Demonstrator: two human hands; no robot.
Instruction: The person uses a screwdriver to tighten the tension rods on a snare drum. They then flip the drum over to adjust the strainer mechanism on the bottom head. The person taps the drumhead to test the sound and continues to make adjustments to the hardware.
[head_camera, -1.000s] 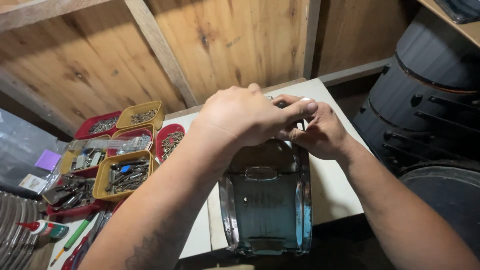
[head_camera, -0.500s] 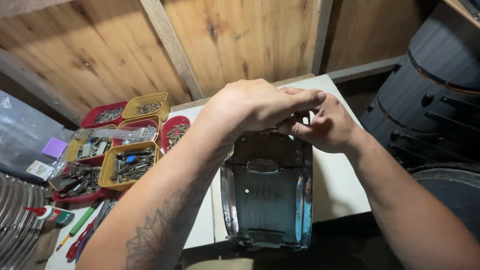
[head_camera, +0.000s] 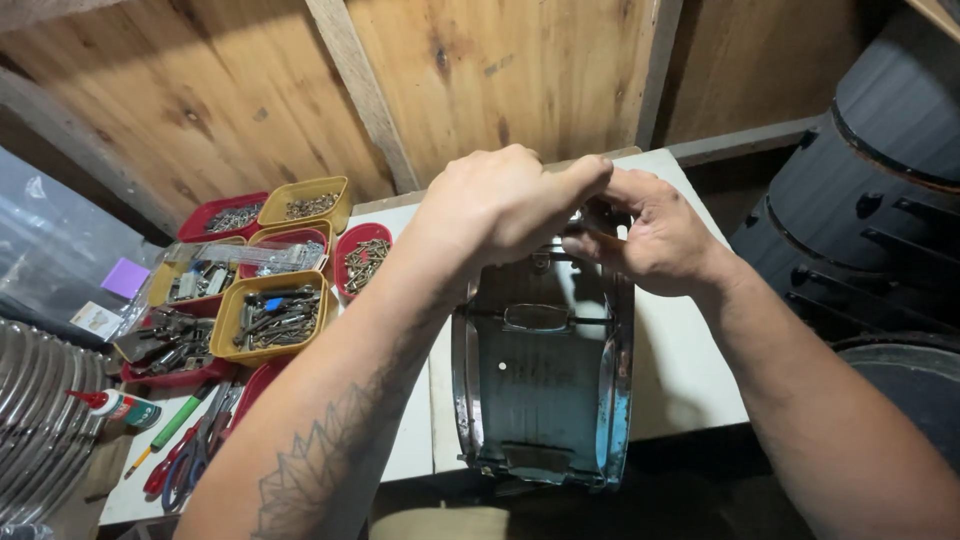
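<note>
On white bench, two hands (head_camera: 580, 215) gripping one drum shell (head_camera: 545, 370), perhaps seven trays (head_camera: 275, 320)

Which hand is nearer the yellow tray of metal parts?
Left. The left hand is over the drum shell's far rim, on the side toward the yellow tray; the right hand is beyond it, farther off.

Workshop: plank walls, trays of screws (head_camera: 277, 318), worktable (head_camera: 690, 390)

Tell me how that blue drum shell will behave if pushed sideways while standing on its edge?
The drum shell, round and on its curved side, would probably roll. Its metal rims suggest it's stiff and fairly heavy. Both hands, left hand and right hand, grip only its far rim.
</note>
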